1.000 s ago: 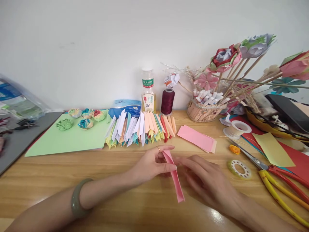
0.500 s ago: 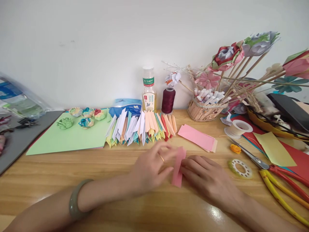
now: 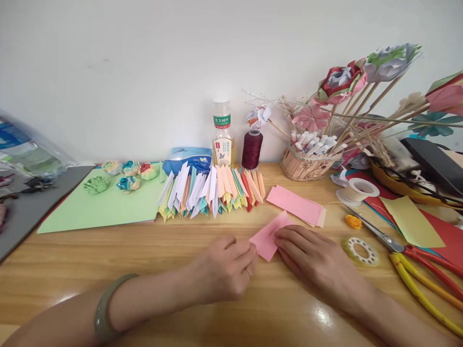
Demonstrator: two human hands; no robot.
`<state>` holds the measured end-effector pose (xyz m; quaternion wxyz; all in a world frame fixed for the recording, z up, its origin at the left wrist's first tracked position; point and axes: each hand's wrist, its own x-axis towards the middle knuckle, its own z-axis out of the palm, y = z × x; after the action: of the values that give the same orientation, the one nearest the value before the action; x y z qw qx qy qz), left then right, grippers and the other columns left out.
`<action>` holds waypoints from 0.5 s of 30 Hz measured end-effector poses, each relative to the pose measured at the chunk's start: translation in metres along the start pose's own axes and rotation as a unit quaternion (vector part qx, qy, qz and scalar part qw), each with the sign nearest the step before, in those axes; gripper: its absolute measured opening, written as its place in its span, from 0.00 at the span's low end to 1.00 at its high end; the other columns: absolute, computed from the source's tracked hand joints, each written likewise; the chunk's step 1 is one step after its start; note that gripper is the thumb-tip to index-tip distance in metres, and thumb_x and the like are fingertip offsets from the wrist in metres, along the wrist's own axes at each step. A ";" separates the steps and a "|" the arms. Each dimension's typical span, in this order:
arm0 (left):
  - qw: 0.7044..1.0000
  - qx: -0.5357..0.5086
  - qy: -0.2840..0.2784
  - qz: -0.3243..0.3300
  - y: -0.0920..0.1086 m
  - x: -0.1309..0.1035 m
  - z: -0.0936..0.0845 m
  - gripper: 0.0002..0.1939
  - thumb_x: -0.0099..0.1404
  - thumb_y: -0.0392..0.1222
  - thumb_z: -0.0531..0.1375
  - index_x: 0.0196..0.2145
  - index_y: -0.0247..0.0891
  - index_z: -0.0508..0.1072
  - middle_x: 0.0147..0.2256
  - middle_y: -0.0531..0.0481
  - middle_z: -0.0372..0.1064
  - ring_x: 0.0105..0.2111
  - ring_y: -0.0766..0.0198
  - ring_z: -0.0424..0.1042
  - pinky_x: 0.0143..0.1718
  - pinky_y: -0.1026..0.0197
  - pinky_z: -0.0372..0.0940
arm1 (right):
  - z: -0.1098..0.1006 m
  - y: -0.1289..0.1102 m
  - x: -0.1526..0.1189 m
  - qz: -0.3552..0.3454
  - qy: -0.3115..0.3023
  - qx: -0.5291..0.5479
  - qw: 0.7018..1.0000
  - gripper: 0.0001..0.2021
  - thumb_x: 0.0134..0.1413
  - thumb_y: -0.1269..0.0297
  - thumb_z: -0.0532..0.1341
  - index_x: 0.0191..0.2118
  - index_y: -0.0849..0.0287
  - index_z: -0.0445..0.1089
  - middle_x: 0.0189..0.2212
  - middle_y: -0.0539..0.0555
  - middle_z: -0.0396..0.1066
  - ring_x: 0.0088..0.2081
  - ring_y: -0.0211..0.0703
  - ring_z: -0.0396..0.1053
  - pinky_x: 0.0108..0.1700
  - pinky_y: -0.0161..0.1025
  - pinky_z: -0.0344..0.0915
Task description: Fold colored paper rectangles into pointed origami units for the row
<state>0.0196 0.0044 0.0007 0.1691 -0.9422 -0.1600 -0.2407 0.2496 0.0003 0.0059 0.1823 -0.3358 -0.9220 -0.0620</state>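
Between my two hands is a pink paper strip (image 3: 268,237), tilted so its far end points up and right. My left hand (image 3: 227,267) is closed, pinching the strip's left corner. The fingers of my right hand (image 3: 307,248) are closed on its right edge and cover part of it. Just beyond lies a stack of pink paper strips (image 3: 294,204), with a paler sheet at its right end. Behind my left hand stands a row of folded paper pieces (image 3: 213,190) in white, peach, yellow, teal and red.
Crumpled paper flowers (image 3: 128,184) lie on green sheets (image 3: 87,214) at left. A bottle (image 3: 222,135) and a dark red thread spool (image 3: 252,150) stand by the wall. At right are a basket (image 3: 307,164), a tape ring (image 3: 361,251), scissors (image 3: 388,241) and yellow-handled pliers (image 3: 408,284).
My left hand has closed on the strip's left corner and come nearer to me. The pink strip has turned from nearly upright to slanting, showing more of its face. My right hand has barely moved.
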 end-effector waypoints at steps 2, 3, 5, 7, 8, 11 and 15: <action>1.000 -0.003 -0.011 -0.002 0.000 -0.001 0.001 0.12 0.65 0.28 0.50 0.30 0.31 0.72 0.33 0.42 0.72 0.34 0.61 0.68 0.30 0.60 0.63 | -0.001 0.000 0.000 0.000 0.004 0.005 1.000 0.11 0.62 0.72 0.50 0.41 0.66 0.69 0.36 0.59 0.72 0.41 0.48 0.67 0.40 0.44 0.66; 1.000 -0.006 -0.017 -0.002 0.000 -0.002 0.002 0.11 0.66 0.29 0.50 0.31 0.31 0.72 0.34 0.42 0.72 0.34 0.61 0.68 0.31 0.60 0.64 | -0.002 -0.001 0.001 -0.002 0.005 0.006 1.000 0.11 0.61 0.72 0.51 0.42 0.66 0.69 0.37 0.58 0.72 0.41 0.48 0.67 0.40 0.44 0.65; 1.000 -0.013 -0.022 -0.004 0.000 -0.003 0.002 0.11 0.66 0.29 0.51 0.32 0.30 0.72 0.34 0.42 0.72 0.34 0.61 0.68 0.31 0.60 0.64 | -0.003 -0.003 0.003 -0.014 -0.002 0.008 1.000 0.10 0.61 0.72 0.51 0.41 0.64 0.69 0.37 0.58 0.72 0.41 0.48 0.67 0.40 0.44 0.65; 0.999 -0.023 -0.024 -0.009 0.000 -0.003 0.001 0.11 0.66 0.29 0.51 0.32 0.30 0.73 0.35 0.41 0.72 0.34 0.60 0.68 0.31 0.59 0.64 | -0.003 -0.006 0.005 -0.024 -0.013 0.018 0.999 0.10 0.62 0.71 0.51 0.38 0.62 0.70 0.35 0.56 0.72 0.38 0.46 0.67 0.37 0.43 0.64; 0.999 -0.028 -0.025 -0.011 -0.001 -0.003 0.001 0.11 0.66 0.29 0.51 0.32 0.30 0.73 0.35 0.41 0.72 0.34 0.59 0.68 0.31 0.59 0.64 | -0.003 -0.007 0.005 -0.024 -0.015 0.027 0.999 0.10 0.62 0.71 0.51 0.37 0.61 0.70 0.34 0.56 0.72 0.36 0.45 0.67 0.36 0.43 0.64; 0.999 -0.037 -0.032 -0.019 0.000 -0.003 0.001 0.11 0.65 0.29 0.50 0.33 0.30 0.72 0.34 0.42 0.72 0.33 0.60 0.67 0.30 0.59 0.63 | -0.001 -0.008 0.007 0.003 -0.016 0.084 0.996 0.09 0.61 0.70 0.53 0.35 0.59 0.70 0.30 0.54 0.70 0.34 0.42 0.66 0.34 0.40 0.62; 0.998 -0.048 -0.033 -0.034 0.001 -0.003 0.000 0.10 0.65 0.29 0.51 0.31 0.31 0.72 0.33 0.44 0.71 0.31 0.61 0.66 0.29 0.60 0.63 | 0.004 -0.007 0.008 0.066 -0.023 0.187 0.980 0.07 0.59 0.70 0.55 0.33 0.58 0.70 0.29 0.53 0.69 0.33 0.41 0.65 0.33 0.38 0.61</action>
<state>0.0175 0.0032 -0.0009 0.1106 -0.9507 -0.1853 -0.2227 0.2381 0.0002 0.0054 0.2241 -0.3572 -0.8971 0.1316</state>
